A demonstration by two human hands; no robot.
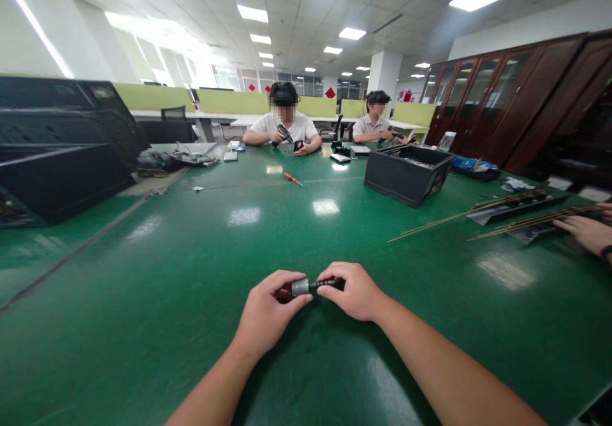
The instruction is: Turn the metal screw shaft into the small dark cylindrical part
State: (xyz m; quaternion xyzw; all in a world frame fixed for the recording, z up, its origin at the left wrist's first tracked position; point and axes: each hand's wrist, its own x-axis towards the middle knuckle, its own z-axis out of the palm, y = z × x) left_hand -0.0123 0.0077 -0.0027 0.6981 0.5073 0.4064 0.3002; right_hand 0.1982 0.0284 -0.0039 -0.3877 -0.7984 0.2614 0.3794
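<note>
Grey metal cylinder [300,286] and dark, ridged shaft [314,284] line up end to end over the near part of the green tabletop [191,254], their shared long axis running sideways and nearly level, the shaft pointing right. The left hand [264,312] pinches the cylinder between thumb and fingers; the right hand [354,291] grips the shaft, hiding part of its far end. Whether both form one piece is unclear, and any marking is too small to read.

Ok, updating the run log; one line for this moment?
left hand: holds grey cylinder | right hand: holds dark rod | screwdriver: on tabletop
</note>
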